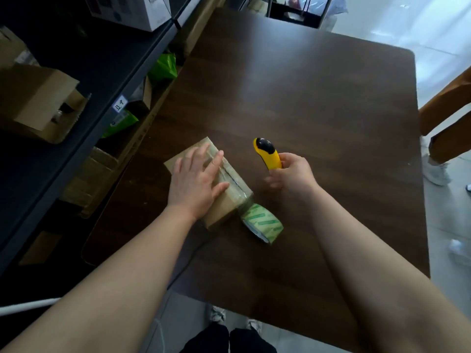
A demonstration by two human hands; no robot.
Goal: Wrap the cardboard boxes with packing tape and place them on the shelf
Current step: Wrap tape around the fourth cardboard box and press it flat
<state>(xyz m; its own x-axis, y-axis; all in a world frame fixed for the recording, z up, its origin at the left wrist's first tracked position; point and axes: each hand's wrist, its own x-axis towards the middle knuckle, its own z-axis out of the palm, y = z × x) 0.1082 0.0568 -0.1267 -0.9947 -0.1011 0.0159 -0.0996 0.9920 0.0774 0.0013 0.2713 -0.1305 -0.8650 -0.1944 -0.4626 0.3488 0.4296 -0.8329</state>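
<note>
On the dark table (318,110) lie box (221,208) and tape roll (263,221) — shelving (102,72) alongside

Single view: head cam is looking forward and steeply down from over the near edge of the dark wooden table (305,110), wide-angle, with straight lines bowing at the borders. It's sitting close: both forearms are entering from the bottom corners, left hand (196,182) and right hand (293,177) landing mid-frame. Wearer's shoes (218,314) are showing bottom centre. Shelving rack (107,80) is running up the left side, pale floor (433,26) along the right.
</note>
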